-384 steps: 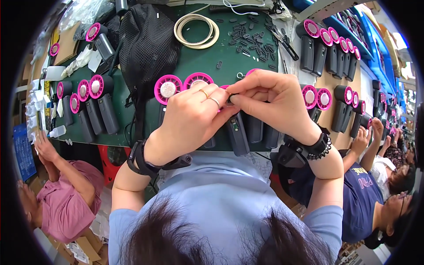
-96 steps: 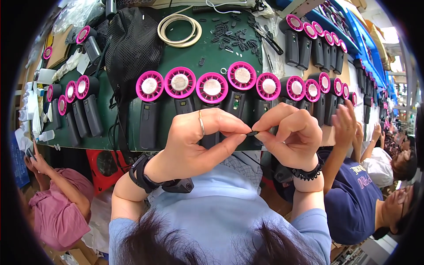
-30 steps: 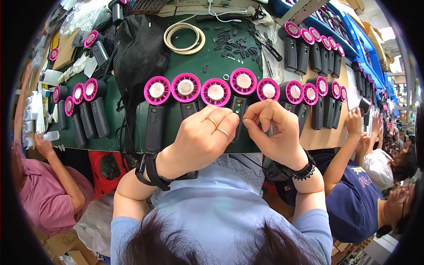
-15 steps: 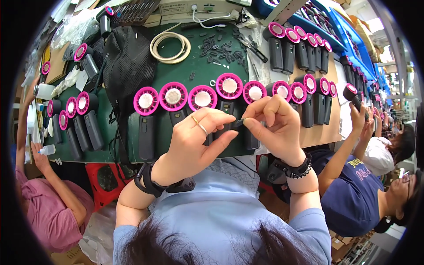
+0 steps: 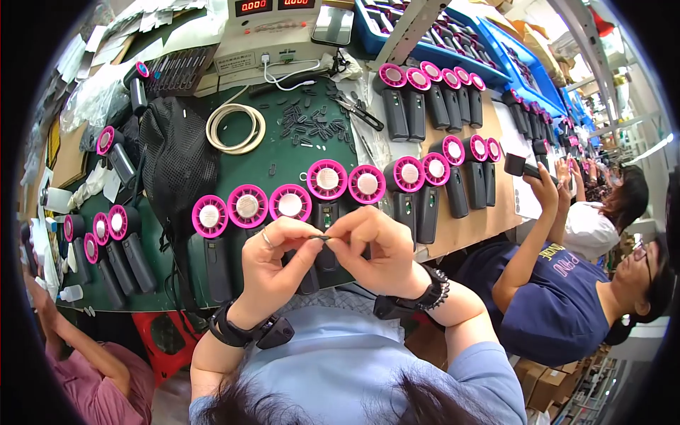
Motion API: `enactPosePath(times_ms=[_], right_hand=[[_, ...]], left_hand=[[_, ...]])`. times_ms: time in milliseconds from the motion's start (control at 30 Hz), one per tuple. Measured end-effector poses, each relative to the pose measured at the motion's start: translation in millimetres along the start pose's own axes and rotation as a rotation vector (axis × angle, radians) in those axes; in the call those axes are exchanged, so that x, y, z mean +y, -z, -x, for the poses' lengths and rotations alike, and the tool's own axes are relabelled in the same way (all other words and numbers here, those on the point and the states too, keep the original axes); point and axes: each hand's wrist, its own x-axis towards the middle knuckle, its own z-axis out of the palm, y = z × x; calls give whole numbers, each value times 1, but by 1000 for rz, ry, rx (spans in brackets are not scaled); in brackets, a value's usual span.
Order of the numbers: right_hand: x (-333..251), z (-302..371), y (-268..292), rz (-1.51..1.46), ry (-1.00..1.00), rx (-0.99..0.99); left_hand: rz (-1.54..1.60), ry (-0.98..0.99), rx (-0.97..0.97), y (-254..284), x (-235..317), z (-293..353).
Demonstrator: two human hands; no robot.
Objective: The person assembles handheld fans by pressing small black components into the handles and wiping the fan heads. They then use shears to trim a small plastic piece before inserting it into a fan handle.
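Observation:
My left hand [image 5: 275, 256] and my right hand [image 5: 375, 251] meet in front of my chest, above the near edge of the table. Between their thumbs and forefingers is a small dark plastic piece [image 5: 324, 237], gripped from both sides and mostly hidden by the fingertips. Just beyond my hands runs a row of dark grey handheld fans with pink ringed heads [image 5: 327, 179]. One fan body [image 5: 328, 214] behind my fingertips shows an opening with a bit of green inside. More small black plastic pieces [image 5: 312, 120] lie loose in a pile farther back.
A cream cable coil [image 5: 236, 129], a black mesh bag [image 5: 178, 142] and tweezers [image 5: 360, 113] lie on the green table [image 5: 283, 166]. A power supply [image 5: 265, 35] and blue bins [image 5: 425, 46] stand behind. Co-workers sit left and right; the right one's hand [image 5: 542, 190] holds a dark device.
My hands have come closer together, and both now pinch the small piece. The view has shifted, so the power supply displays show. The left co-worker's hand has moved away from the small white bottle.

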Motion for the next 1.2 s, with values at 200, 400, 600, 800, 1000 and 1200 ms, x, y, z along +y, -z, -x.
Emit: enactPosePath(times_ms=[200,400,600,800,1000,1200], right_hand=[[32,-105,70,560,-237,-242],[143,-151,101,1115,-94,-588],[174,-150,82,1243,-149,-684],[135,-166,97,1047,-307,-556],[44,-133,106,638,-337,-249],[-25,-36,42,169,-434,-194]], left_hand=[[19,65,-60,16,5,-7],[90,39,-130,13,15,-10],[82,67,-154,23,18,-7],[-36,49,-159,29,18,-13],[-30,-2,-153,28,22,-20],[261,-85,-246,22,18,-18]])
